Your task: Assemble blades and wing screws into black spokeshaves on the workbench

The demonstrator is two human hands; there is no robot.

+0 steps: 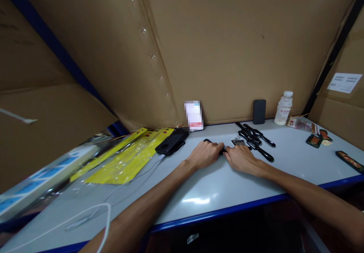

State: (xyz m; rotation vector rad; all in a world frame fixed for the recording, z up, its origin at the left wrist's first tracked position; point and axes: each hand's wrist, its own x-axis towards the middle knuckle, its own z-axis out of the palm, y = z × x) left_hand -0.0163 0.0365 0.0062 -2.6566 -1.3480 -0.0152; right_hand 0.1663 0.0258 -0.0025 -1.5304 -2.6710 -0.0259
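My left hand (207, 153) and my right hand (241, 159) meet over the middle of the table, both with fingers closed. Between them a black spokeshave (222, 150) shows only in small parts; the fingers cover most of it. Just beyond my right hand lies a loose group of black spokeshaves (253, 141) with curved, glossy handles. A small flat metal piece (238, 142) sits at the near left side of that group, close to my right knuckles.
Left are yellow packaging cards in clear plastic (125, 166), a black power bank (170, 142) and a white cable (85, 207). A lit phone (194, 116) leans at the back. A dark phone (259, 111), a bottle (283, 109) and small packets (314, 141) stand or lie right.
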